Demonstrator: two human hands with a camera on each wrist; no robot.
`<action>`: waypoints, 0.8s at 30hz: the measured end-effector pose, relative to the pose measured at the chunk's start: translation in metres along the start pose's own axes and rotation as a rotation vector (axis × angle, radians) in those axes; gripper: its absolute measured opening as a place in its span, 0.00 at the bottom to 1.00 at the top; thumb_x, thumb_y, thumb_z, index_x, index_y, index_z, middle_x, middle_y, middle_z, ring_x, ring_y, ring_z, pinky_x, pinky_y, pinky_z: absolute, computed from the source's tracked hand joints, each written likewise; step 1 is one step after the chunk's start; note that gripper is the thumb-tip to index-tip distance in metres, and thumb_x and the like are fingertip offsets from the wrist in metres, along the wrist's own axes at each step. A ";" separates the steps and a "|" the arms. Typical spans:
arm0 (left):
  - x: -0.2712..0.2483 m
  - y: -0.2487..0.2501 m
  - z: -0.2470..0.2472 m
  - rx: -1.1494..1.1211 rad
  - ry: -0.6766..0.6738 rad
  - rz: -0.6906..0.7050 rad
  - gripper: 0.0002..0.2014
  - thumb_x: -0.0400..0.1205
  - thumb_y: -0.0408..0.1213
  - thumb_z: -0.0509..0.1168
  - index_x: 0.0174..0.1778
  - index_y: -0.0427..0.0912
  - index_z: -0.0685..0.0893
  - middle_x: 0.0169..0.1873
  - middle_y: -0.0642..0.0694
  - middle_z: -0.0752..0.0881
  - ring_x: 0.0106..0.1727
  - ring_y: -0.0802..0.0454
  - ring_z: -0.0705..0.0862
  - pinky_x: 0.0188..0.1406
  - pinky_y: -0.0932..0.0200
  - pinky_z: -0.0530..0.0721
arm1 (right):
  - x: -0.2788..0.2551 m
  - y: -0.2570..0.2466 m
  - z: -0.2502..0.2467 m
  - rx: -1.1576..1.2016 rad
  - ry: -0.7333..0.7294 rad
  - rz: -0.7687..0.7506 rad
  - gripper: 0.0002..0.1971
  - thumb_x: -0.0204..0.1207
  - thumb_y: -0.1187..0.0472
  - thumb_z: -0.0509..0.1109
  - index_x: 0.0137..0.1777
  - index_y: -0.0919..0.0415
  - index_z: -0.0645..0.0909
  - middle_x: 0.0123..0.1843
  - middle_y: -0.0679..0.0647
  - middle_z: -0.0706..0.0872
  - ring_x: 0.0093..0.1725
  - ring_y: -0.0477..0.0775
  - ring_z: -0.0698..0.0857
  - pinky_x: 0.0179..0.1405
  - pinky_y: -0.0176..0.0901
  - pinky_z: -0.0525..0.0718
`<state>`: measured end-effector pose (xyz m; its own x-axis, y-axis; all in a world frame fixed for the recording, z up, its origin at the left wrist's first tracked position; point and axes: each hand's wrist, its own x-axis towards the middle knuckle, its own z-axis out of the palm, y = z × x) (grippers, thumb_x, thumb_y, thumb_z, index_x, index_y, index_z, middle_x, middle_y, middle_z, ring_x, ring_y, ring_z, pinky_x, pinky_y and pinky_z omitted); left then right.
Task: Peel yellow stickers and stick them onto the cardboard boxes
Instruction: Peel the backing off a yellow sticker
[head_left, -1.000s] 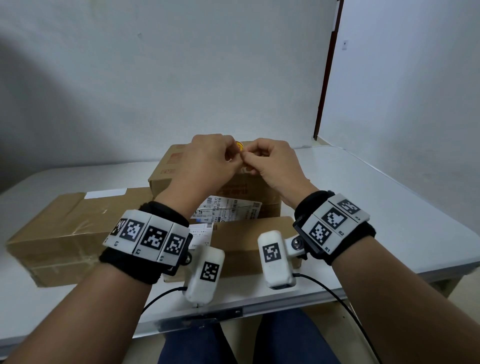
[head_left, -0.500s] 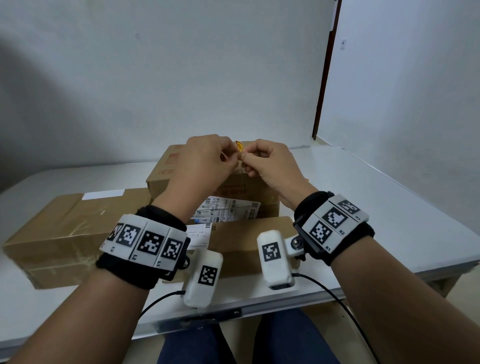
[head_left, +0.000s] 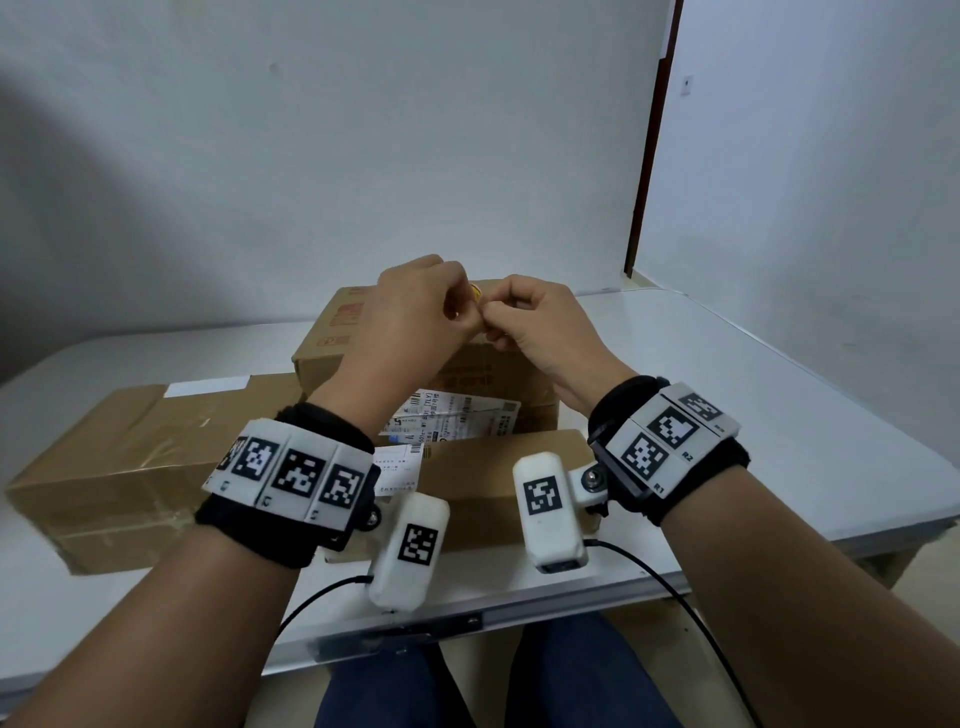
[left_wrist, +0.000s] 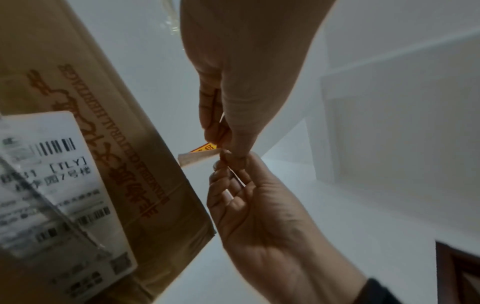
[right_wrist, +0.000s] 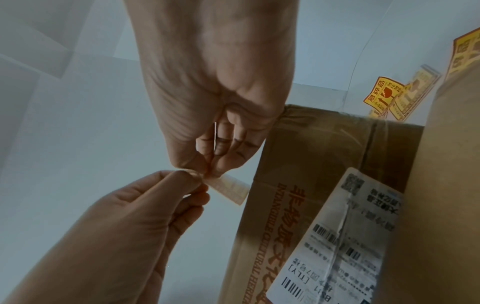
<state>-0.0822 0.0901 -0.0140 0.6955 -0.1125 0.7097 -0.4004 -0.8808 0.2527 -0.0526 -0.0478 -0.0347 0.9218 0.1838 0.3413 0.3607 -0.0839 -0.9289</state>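
Left hand: the left hand (head_left: 415, 312) is curled and pinches one corner of the yellow sticker (left_wrist: 205, 148); it is in the middle of the head view
Right hand: the right hand (head_left: 535, 322) is curled too; its fingertips (left_wrist: 223, 164) pinch the same small piece right where the two hands meet
Sticker: the yellow sticker is held up in the air between both hands, above the back box (head_left: 332, 338); only a small bit of yellow and its pale backing (right_wrist: 231, 190) peek out
More stickers: some other yellow stickers (right_wrist: 384, 94) lie at the upper right of the right wrist view; I cannot tell what they lie on
Step now: I think the sticker is being peeled off its backing
How to do it well: hold the backing still with one hand; pick at just the corner with a nail; pull slowly so it does not tear or curl and stick to itself; keep fingers off the sticky side
Boxes: the left box (head_left: 119, 467) is at the left of the head view; the front box (head_left: 493, 467) is low in the middle; a shipping label (head_left: 457, 421) is on a box behind the wrists
Counter: the counter (head_left: 779, 415) is white and smooth; the boxes sit on it
Room: plain pale walls; a dark door frame (head_left: 649, 156) at the upper right
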 end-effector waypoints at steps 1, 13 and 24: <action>0.000 -0.001 -0.001 -0.058 -0.015 -0.046 0.06 0.78 0.39 0.68 0.41 0.40 0.87 0.37 0.48 0.85 0.39 0.52 0.83 0.38 0.58 0.82 | 0.000 0.001 0.000 0.005 -0.010 0.000 0.03 0.75 0.68 0.69 0.43 0.65 0.85 0.33 0.53 0.85 0.33 0.46 0.82 0.38 0.36 0.83; -0.007 -0.005 -0.005 -0.601 -0.216 -0.422 0.10 0.80 0.43 0.69 0.42 0.38 0.86 0.35 0.43 0.87 0.35 0.58 0.83 0.39 0.63 0.81 | -0.001 -0.003 -0.004 0.201 -0.115 0.133 0.08 0.78 0.60 0.69 0.44 0.66 0.85 0.36 0.57 0.84 0.34 0.48 0.81 0.35 0.37 0.82; -0.002 -0.009 -0.005 -0.752 -0.240 -0.502 0.09 0.79 0.40 0.70 0.36 0.38 0.85 0.33 0.43 0.86 0.35 0.55 0.83 0.35 0.66 0.81 | 0.002 -0.005 -0.007 0.214 -0.173 0.125 0.05 0.79 0.63 0.71 0.44 0.65 0.84 0.38 0.58 0.85 0.33 0.45 0.80 0.36 0.32 0.82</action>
<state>-0.0828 0.1006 -0.0149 0.9628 0.0346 0.2679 -0.2417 -0.3327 0.9115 -0.0512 -0.0537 -0.0281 0.9125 0.3508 0.2104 0.1913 0.0885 -0.9775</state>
